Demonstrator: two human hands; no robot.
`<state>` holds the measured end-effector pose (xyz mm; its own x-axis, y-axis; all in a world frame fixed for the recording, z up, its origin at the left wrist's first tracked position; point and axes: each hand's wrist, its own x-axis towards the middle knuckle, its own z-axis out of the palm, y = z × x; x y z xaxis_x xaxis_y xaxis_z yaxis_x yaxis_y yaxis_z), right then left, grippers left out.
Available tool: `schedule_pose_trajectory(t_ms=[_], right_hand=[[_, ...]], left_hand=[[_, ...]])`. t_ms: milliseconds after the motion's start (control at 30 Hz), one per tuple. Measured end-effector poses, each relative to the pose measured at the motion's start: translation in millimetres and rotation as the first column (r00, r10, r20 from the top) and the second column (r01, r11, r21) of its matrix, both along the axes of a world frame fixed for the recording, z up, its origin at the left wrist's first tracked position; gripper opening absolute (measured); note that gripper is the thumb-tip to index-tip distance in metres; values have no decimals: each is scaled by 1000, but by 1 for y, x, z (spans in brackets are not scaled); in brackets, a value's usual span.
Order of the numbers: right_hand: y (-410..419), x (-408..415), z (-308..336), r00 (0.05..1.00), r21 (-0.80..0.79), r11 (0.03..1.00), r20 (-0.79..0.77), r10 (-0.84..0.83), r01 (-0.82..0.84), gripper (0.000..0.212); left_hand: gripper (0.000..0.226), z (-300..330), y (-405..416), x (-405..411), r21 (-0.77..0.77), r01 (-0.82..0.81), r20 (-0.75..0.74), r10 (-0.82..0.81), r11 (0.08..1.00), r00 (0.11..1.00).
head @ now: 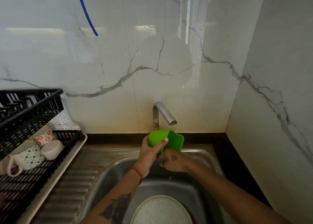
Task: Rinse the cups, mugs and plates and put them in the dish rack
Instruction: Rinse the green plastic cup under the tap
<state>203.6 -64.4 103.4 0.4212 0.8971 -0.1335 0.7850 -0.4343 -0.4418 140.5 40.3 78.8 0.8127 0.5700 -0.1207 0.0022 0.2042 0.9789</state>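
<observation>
Marble-look wall fills the back & right side, w/ a blue tube hanging down it upper left. Steel sink below, ribbed drainboard on its left. Black dish rack, two tiers, sits on a tray left of the sink; lower tier holds mugs: a red-flower one, a plain white cup lying on its side, a dark-patterned mug w/ handle toward the camera. A pale plate lies in the sink basin, near bottom edge, between the forearms.

Faucet comes off the back wall; a thin dribble at the spout tip, right above the green cup.

Green cup is held over the basin, tilted, mouth facing right. Left hand wraps it from below-left, thumb across the near side, fingers curled round the body. Right hand is just below-right of the cup, touching its lower edge beside a green flap-like piece; its fingers are tucked under, so can't tell whether they're gripping. Red thread band on left wrist.
</observation>
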Motion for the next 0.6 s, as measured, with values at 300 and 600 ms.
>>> schedule_pose_trajectory(t_ms=[300,600], right_hand=[[9,-6,1,997,35,999,-75,3,0,13],[4,5,4,918,57,990,384,97,-129,26]], left_hand=[[69,4,-5,-3,4,-43,22,43,999,999],[103,11,-10,-5,-126,93,76,-84,988,994]])
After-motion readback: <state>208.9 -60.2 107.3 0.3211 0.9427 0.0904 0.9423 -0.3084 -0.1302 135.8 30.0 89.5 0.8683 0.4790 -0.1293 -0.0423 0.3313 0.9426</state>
